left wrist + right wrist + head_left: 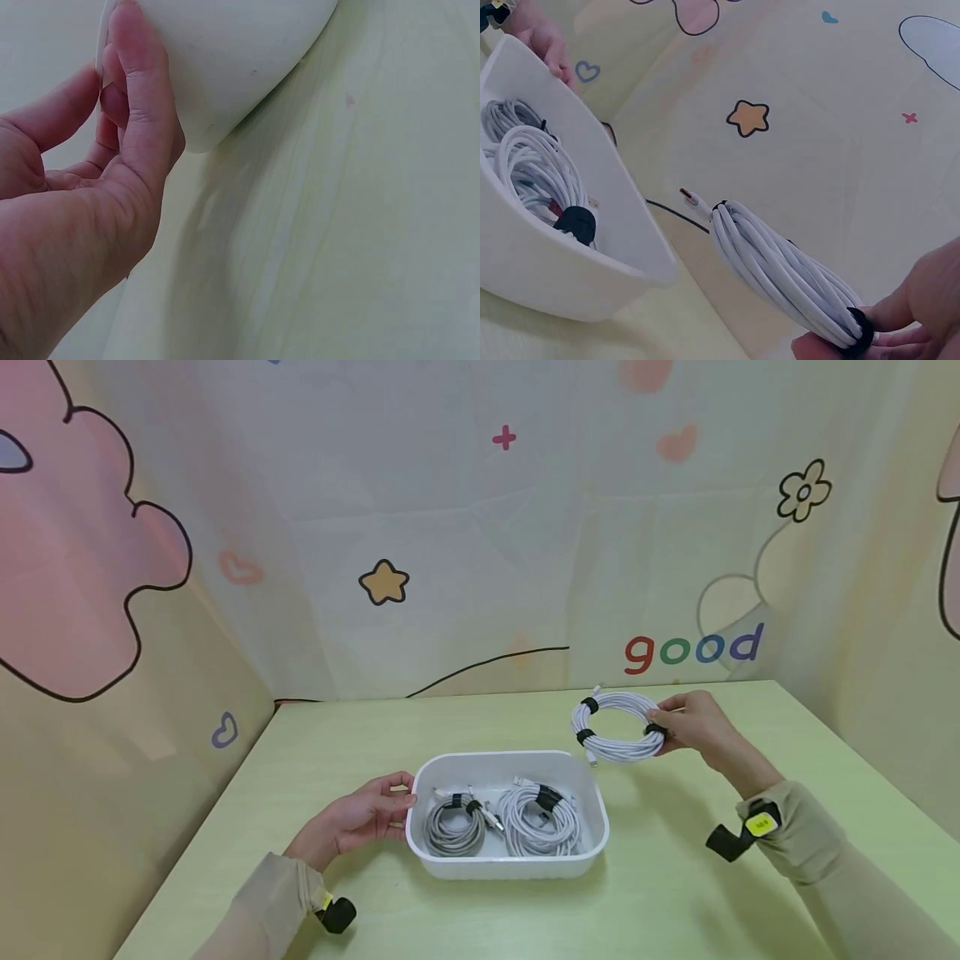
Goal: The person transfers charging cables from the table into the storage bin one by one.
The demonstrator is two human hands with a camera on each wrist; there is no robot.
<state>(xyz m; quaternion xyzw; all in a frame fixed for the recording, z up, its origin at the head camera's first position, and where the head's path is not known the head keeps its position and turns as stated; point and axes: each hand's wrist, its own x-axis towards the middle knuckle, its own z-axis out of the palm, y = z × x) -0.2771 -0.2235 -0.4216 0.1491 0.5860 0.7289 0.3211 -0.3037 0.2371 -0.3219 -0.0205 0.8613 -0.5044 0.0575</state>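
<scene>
My right hand (697, 727) pinches a coiled white cable (624, 750) between thumb and fingers, in the air off the bin's far right corner. Black straps bind this coil, and a USB-C plug (692, 196) sticks out of its far end in the right wrist view. At the left end of the white plastic bin (510, 867), my left hand (363, 817) grips the rim, with fingers (146, 97) along the outer wall. Inside the bin lie a greyish cable coil (453, 843) on the left and a larger white cable coil (517, 837) on the right, both strapped in black.
The bin stands on a pale yellow-green table (645, 893). Behind the table hangs a printed cloth backdrop (465, 610), with more printed cloth on both sides. A loose black strap end (727, 843) hangs from the right wrist's band.
</scene>
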